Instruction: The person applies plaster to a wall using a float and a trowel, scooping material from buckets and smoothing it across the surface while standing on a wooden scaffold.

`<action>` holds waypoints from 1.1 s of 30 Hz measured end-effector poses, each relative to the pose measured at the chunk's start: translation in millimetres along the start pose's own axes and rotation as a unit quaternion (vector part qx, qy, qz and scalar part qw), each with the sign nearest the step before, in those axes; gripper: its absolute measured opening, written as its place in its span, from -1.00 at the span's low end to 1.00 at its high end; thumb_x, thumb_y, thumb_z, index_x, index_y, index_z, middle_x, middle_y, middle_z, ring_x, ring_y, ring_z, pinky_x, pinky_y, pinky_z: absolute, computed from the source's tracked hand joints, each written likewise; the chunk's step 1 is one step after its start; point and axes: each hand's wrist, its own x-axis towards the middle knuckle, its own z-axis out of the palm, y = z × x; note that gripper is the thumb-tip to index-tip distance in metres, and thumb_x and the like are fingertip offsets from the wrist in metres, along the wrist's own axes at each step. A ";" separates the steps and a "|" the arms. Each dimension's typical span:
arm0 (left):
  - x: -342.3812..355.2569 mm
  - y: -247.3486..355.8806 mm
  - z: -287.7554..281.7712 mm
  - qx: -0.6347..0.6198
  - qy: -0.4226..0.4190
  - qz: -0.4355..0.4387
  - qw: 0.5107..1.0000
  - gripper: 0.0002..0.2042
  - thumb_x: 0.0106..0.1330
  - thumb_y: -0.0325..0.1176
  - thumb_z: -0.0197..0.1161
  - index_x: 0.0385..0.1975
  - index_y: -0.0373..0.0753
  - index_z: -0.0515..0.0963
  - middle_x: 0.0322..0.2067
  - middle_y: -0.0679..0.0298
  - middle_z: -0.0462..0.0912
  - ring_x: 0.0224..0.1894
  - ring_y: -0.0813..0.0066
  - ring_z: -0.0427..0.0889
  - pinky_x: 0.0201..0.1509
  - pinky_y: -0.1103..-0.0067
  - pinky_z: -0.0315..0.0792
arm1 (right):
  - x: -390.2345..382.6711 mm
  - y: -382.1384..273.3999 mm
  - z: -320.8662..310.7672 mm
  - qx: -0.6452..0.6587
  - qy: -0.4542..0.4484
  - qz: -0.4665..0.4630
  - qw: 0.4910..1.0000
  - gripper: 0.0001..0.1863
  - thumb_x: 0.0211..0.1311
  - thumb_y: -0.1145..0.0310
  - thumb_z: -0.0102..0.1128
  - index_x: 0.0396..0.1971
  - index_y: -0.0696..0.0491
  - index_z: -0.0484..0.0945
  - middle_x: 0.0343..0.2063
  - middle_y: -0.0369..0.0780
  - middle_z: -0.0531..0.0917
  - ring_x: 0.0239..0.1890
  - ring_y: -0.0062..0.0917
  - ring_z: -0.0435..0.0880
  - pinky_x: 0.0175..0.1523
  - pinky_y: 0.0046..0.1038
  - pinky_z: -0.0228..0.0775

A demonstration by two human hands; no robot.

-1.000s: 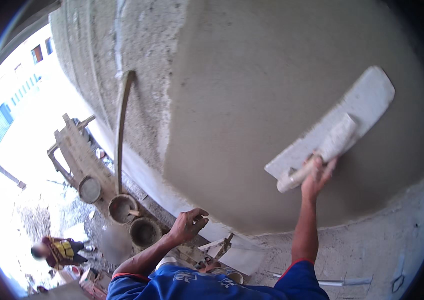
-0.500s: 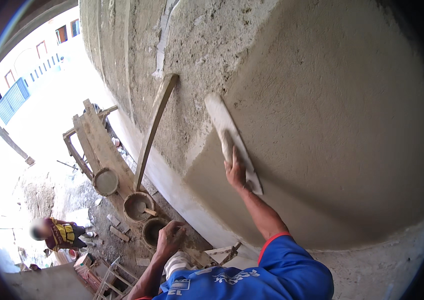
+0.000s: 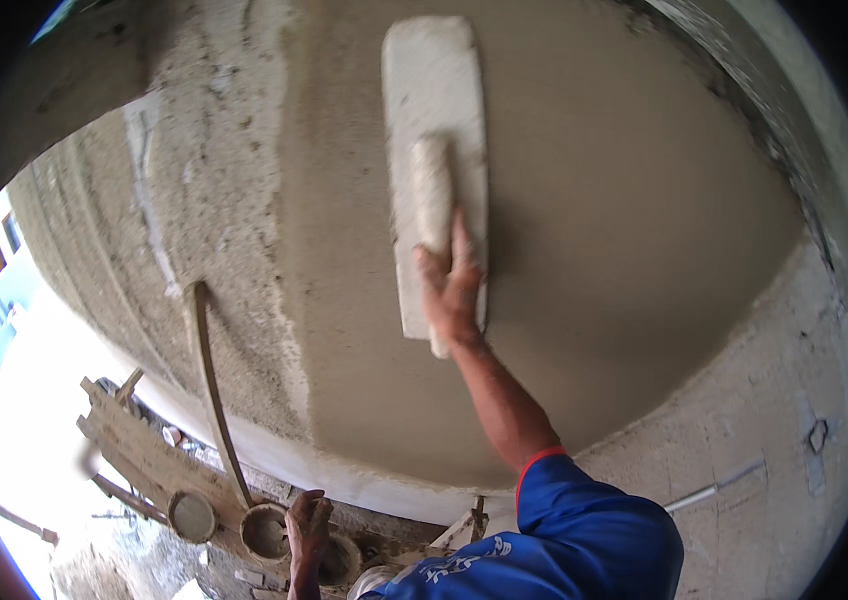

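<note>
My right hand (image 3: 453,295) grips the handle of a long, pale plastering float (image 3: 434,85), fingers wrapped round its lower end. The float lies nearly upright against the wall, over smooth grey-brown wet plaster (image 3: 594,260). Left of that plaster runs a rough, unsmoothed strip of wall (image 3: 229,190). Low down, my left hand (image 3: 308,528) hangs in front of the buckets with loosely bent fingers and nothing visible in it. It partly covers the middle bucket (image 3: 263,530); another bucket (image 3: 341,562) sits partly behind it.
A long wooden batten (image 3: 207,370) leans from the middle bucket's edge up to the wall. The buckets, including a filled one (image 3: 191,516), stand on a raised plank (image 3: 139,455). Rubble covers the ground below. Bare concrete (image 3: 734,520) borders the plaster at the lower right.
My right hand has carried the float upward on the wall and turned it from slanted to nearly upright. The view has swung up and right, so the co-worker no longer shows clearly.
</note>
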 end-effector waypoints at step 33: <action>-136.3 -304.0 15.9 0.140 0.078 -0.433 0.887 -0.70 0.15 -0.18 0.27 -0.27 -0.29 0.60 -0.53 0.21 0.64 -0.45 0.46 0.64 -0.41 0.54 0.48 | -610.0 206.7 -406.5 -0.286 -0.373 0.559 0.683 -0.39 0.09 0.31 0.32 0.13 0.22 0.33 -0.13 0.03 0.61 -0.11 -0.15 0.62 -0.01 -0.28 0.42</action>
